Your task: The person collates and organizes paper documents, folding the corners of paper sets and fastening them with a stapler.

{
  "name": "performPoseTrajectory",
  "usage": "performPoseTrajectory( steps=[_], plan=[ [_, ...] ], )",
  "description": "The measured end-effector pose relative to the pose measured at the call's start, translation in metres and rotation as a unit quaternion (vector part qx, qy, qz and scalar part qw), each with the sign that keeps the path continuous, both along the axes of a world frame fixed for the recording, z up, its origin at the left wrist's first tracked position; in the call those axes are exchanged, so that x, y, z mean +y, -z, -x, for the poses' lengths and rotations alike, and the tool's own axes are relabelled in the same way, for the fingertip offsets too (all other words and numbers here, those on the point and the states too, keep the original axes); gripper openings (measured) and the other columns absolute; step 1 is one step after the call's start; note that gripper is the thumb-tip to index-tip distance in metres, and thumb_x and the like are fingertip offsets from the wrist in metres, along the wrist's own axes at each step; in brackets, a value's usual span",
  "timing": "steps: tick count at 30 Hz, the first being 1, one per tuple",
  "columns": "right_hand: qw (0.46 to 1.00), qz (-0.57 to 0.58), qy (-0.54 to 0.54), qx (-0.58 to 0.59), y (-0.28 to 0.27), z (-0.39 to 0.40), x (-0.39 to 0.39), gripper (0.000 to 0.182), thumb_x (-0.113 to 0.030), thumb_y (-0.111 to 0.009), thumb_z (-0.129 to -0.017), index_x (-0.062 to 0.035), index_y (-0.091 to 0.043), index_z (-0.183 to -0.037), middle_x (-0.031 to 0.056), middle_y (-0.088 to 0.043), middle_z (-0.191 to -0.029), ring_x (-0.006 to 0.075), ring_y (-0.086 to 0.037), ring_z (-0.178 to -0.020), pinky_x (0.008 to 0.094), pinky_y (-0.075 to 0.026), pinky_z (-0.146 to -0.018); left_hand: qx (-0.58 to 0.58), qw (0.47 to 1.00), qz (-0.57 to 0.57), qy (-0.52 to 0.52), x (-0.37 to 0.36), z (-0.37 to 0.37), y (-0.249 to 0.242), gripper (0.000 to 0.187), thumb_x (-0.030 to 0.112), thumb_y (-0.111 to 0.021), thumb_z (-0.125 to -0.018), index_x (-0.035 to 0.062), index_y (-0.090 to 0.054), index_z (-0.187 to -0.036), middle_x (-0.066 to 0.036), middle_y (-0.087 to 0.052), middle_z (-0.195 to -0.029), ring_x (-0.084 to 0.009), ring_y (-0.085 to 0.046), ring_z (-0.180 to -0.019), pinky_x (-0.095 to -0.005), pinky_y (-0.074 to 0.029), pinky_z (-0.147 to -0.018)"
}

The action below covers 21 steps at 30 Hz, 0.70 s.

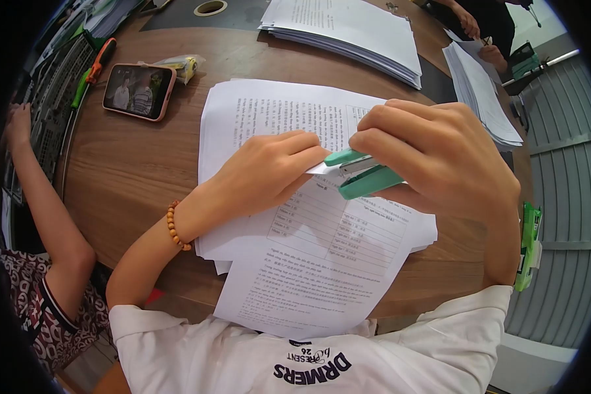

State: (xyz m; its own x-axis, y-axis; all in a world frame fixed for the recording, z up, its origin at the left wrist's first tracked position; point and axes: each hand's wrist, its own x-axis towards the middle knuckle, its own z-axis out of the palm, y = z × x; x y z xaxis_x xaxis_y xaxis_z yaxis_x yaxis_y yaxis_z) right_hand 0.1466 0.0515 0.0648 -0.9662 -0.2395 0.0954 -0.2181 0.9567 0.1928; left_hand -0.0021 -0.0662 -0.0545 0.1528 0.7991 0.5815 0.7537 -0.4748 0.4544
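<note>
My right hand [433,148] is wrapped round a mint-green stapler [374,182], its jaws apart and pointing left. Between those jaws, or right at them, is the corner of a printed sheet [308,282] that hangs down toward my shirt. My left hand [262,171] pinches that same corner, fingertips close to the stapler's nose; a wooden bead bracelet circles the wrist. Under both hands lies a stack of printed papers [233,111], its lines of text turned sideways. The stapler and my hands hide part of the sheet's top.
A phone [138,92] showing a picture leans at the left, beside a small wrapped packet [185,65] and an orange-handled screwdriver [103,56]. Paper stacks [348,33] stand at the back and right [476,92]. Tape roll [210,8] lies behind. Other people's arms appear left and top right.
</note>
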Motion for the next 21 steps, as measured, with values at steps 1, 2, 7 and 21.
performPoseTrajectory(
  steps=[1, 2, 7, 21],
  plan=[
    [1.000, 0.001, -0.001, -0.001, 0.0002, -0.0003, -0.0005, 0.039, -0.027, -0.074, -0.048, -0.0077, -0.056, -0.077, 0.0005, -0.056, -0.074, 0.0138, -0.058, -0.066, 0.0232, -0.046, -0.046, 0.002, 1.000, 0.000, -0.002, 0.0003, 0.0000, 0.0013, 0.012, 0.006, -0.059, -0.071, 0.0014, -0.050, -0.079, -0.008, -0.051, -0.075, -0.0226, -0.054, -0.065, -0.0318, -0.045, -0.054],
    [1.000, 0.003, 0.003, 0.009, 0.0004, 0.0005, -0.0017, 0.040, -0.027, -0.074, -0.048, -0.0076, -0.056, -0.077, 0.0005, -0.056, -0.073, 0.0138, -0.058, -0.065, 0.0232, -0.046, -0.046, 0.005, 1.000, 0.000, -0.003, -0.0002, 0.0011, 0.0021, 0.013, 0.006, -0.059, -0.071, 0.0014, -0.050, -0.079, -0.008, -0.051, -0.075, -0.0224, -0.054, -0.065, -0.0317, -0.045, -0.054],
    [1.000, -0.003, -0.012, 0.016, 0.0013, -0.0006, -0.0028, 0.040, -0.026, -0.074, -0.048, -0.0069, -0.056, -0.078, 0.0005, -0.056, -0.073, 0.0139, -0.058, -0.063, 0.0230, -0.047, -0.046, -0.003, 1.000, 0.028, 0.006, -0.0011, 0.0005, 0.0003, 0.019, 0.000, -0.059, -0.067, -0.0011, -0.051, -0.085, -0.010, -0.052, -0.079, -0.0256, -0.054, -0.068, -0.0334, -0.044, -0.057],
    [1.000, -0.016, -0.018, 0.010, -0.0011, -0.0037, -0.0047, 0.040, -0.027, -0.073, -0.050, -0.0035, -0.057, -0.077, 0.0030, -0.056, -0.072, 0.0141, -0.057, -0.061, 0.0230, -0.047, -0.046, -0.002, 1.000, 0.011, 0.001, -0.0008, 0.0013, -0.0007, 0.014, 0.003, -0.059, -0.070, 0.0017, -0.052, -0.082, -0.007, -0.053, -0.075, -0.0215, -0.055, -0.066, -0.0314, -0.045, -0.054]
  ],
)
